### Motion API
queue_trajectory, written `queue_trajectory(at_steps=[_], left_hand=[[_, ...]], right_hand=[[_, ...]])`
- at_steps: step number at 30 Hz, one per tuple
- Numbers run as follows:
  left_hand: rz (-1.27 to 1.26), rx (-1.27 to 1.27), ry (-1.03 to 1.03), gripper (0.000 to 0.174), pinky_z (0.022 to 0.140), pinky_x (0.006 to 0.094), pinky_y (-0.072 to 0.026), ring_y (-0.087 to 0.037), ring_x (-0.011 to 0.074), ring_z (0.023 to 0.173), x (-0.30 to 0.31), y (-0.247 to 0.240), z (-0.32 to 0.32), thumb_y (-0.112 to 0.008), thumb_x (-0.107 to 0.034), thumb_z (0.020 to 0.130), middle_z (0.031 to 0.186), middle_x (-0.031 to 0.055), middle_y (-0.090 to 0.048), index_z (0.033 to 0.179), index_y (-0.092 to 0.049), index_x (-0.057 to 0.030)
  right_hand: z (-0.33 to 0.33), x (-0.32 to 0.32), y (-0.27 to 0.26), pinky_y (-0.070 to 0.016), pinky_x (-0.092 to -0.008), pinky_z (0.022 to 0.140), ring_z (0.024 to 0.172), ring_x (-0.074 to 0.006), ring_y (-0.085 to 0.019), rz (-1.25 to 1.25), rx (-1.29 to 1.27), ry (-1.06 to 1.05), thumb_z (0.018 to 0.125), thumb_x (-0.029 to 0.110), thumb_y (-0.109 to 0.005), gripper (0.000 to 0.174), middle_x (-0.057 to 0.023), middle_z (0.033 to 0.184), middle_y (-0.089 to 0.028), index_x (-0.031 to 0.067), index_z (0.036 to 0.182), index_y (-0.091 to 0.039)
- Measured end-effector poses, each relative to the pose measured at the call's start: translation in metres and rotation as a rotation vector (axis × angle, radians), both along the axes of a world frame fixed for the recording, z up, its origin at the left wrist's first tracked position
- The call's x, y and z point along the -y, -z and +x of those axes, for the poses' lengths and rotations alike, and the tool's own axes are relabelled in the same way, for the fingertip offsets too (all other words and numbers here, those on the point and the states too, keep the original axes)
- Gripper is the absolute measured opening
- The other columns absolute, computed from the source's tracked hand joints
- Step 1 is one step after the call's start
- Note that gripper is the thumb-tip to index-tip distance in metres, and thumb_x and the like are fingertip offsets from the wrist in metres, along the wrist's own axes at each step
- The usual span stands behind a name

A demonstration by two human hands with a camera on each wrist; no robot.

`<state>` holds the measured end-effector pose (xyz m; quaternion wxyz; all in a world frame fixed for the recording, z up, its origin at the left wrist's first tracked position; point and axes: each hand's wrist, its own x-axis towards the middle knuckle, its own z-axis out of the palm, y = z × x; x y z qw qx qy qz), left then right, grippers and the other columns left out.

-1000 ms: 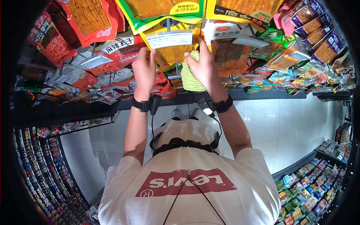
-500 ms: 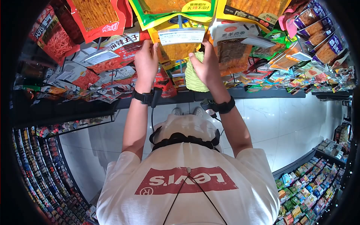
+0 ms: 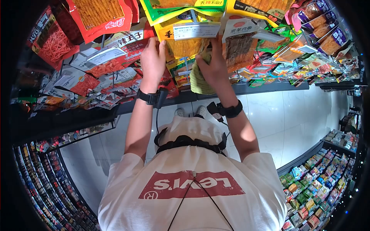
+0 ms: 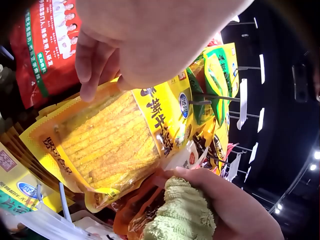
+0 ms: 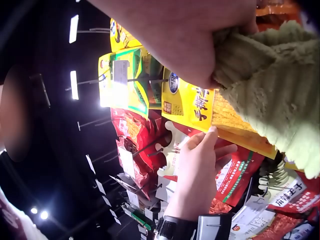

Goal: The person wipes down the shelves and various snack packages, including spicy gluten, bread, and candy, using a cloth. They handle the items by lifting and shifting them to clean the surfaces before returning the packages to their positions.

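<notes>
A flat yellow plastic snack packet [image 4: 107, 145] is hanging behind a white rectangular price label [image 3: 196, 31].
The left hand [image 3: 153, 61] is touching its edge, whether pinching is unclear; the right hand [image 3: 216, 71] is gripping a ribbed pale-green cloth [image 3: 199, 81]. A red plastic packet [image 4: 45, 60] is crowding the left side.

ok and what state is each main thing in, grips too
Yellow packet, hanging
Green cloth, crumpled, held
Left grip, pinching the packet's edge
Right grip, holding the cloth
Price tag, mounted in front of the packet
Left wrist strap, fastened
Right wrist strap, fastened
</notes>
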<state>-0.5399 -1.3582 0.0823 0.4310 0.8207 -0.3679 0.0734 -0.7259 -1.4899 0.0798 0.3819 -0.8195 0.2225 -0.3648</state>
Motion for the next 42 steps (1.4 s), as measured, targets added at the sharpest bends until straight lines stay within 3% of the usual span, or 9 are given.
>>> queue_trajectory(at_steps=[8, 14, 19, 20, 24, 26, 30, 33, 42], left_hand=[[-0.074, -0.037, 0.011, 0.033, 0.077, 0.0474, -0.058, -0.075, 0.0374, 0.085, -0.003, -0.006, -0.016, -0.072, -0.025, 0.108, 0.103, 0.0224, -0.076, 0.123, -0.066, 0.0028], [-0.217, 0.036, -0.132, 0.033, 0.064, 0.0391, -0.0544, -0.07, 0.0238, 0.072, -0.001, -0.014, -0.063, -0.078, -0.023, 0.105, 0.102, 0.0168, -0.073, 0.122, -0.066, 0.0018], [-0.06, -0.195, 0.063, 0.025, 0.061, 0.0373, -0.0534, -0.067, 0.0219, 0.064, 0.041, -0.019, -0.134, -0.076, -0.021, 0.105, 0.096, 0.0145, -0.074, 0.116, -0.07, 0.0007], [-0.039, -0.138, 0.075, 0.027, 0.057, 0.0313, -0.0501, -0.064, 0.0131, 0.061, 0.053, -0.017, -0.145, -0.076, -0.021, 0.106, 0.095, 0.0108, -0.078, 0.121, -0.07, 0.001], [0.057, -0.126, 0.041, 0.036, 0.059, 0.0353, -0.0532, -0.069, 0.0159, 0.065, 0.092, 0.0, -0.165, -0.077, -0.022, 0.105, 0.105, 0.0146, -0.079, 0.13, -0.066, 0.0023], [0.076, -0.181, 0.023, 0.041, 0.068, 0.0486, -0.056, -0.072, 0.034, 0.071, 0.106, 0.005, -0.168, -0.077, -0.024, 0.104, 0.102, 0.0226, -0.073, 0.131, -0.062, 0.0032], [0.059, -0.037, -0.05, 0.032, 0.072, 0.0527, -0.057, -0.072, 0.0435, 0.079, 0.124, 0.013, -0.166, -0.073, -0.018, 0.106, 0.102, 0.0246, -0.072, 0.127, -0.06, 0.0019], [0.026, 0.161, -0.076, 0.032, 0.075, 0.0553, -0.0579, -0.073, 0.0474, 0.085, 0.13, 0.018, -0.156, -0.073, -0.019, 0.106, 0.105, 0.0251, -0.072, 0.126, -0.058, 0.0], [0.143, 0.002, -0.035, 0.028, 0.077, 0.0594, -0.0584, -0.073, 0.051, 0.096, 0.134, 0.012, -0.136, -0.069, -0.022, 0.108, 0.105, 0.0271, -0.076, 0.123, -0.057, -0.0031]], right_hand=[[-0.04, -0.012, -0.02, -0.0547, -0.0492, 0.103, 0.122, -0.0437, -0.07, 0.039, -0.094, 0.078, 0.097, 0.015, -0.077, 0.047, -0.0247, 0.131, -0.071, 0.0024, 0.139, -0.062], [-0.084, 0.04, -0.026, -0.0558, -0.0481, 0.099, 0.115, -0.0406, -0.072, 0.046, -0.127, 0.133, 0.098, 0.021, -0.078, 0.036, -0.0212, 0.122, -0.074, 0.0016, 0.128, -0.068], [-0.113, 0.108, -0.016, -0.0552, -0.0483, 0.099, 0.114, -0.0409, -0.072, 0.001, -0.064, 0.159, 0.098, 0.023, -0.078, 0.037, -0.0207, 0.122, -0.074, 0.0005, 0.125, -0.068], [-0.118, 0.123, -0.013, -0.0551, -0.0485, 0.099, 0.114, -0.0413, -0.072, -0.026, -0.059, 0.172, 0.098, 0.023, -0.079, 0.038, -0.0208, 0.121, -0.074, 0.0001, 0.125, -0.068], [-0.122, 0.163, 0.0, -0.0557, -0.0479, 0.1, 0.114, -0.0421, -0.072, -0.031, -0.085, 0.153, 0.095, 0.025, -0.081, 0.043, -0.0233, 0.119, -0.075, -0.0019, 0.126, -0.067], [-0.119, 0.175, 0.012, -0.0565, -0.0461, 0.101, 0.116, -0.0427, -0.073, -0.041, -0.109, 0.137, 0.094, 0.028, -0.084, 0.05, -0.0258, 0.121, -0.075, -0.0034, 0.128, -0.066], [-0.116, 0.18, 0.018, -0.0581, -0.0457, 0.1, 0.112, -0.0431, -0.075, 0.038, -0.073, 0.097, 0.093, 0.03, -0.086, 0.054, -0.0261, 0.118, -0.076, -0.0043, 0.129, -0.065], [-0.109, 0.183, 0.026, -0.0601, -0.0477, 0.094, 0.106, -0.0449, -0.076, 0.209, -0.086, 0.026, 0.092, 0.032, -0.086, 0.055, -0.0266, 0.111, -0.078, -0.0044, 0.128, -0.066], [-0.089, 0.178, 0.041, -0.0587, -0.0545, 0.079, 0.092, -0.0519, -0.074, 0.064, -0.051, 0.046, 0.093, 0.035, -0.085, 0.048, -0.0331, 0.093, -0.074, -0.0064, 0.104, -0.065]])
